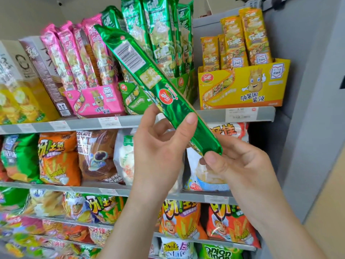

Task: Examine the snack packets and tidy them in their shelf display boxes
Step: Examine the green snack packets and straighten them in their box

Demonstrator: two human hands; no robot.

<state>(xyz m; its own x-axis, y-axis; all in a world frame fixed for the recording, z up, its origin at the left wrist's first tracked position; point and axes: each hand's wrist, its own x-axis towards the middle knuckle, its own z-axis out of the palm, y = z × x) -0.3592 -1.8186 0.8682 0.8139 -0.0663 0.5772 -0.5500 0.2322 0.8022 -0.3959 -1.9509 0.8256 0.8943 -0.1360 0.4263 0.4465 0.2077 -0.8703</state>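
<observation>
A long green snack packet (149,79) slants from upper left to lower right in front of the top shelf, its back label facing me. My left hand (160,146) grips it near its lower third, thumb on top. My right hand (237,165) pinches its bottom end. Behind it stands the green display box (138,98) with several upright green packets (160,34). Left of that is a pink display box (99,101) holding pink packets (74,53). At the right a yellow display box (242,86) holds yellow packets (252,36).
Tall brown and yellow cartons (37,71) stand at the top shelf's left end. The grey shelf edge (246,114) carries price tags. Lower shelves hold bagged snacks (59,159) in orange, green and white. A grey wall panel (308,90) closes the right side.
</observation>
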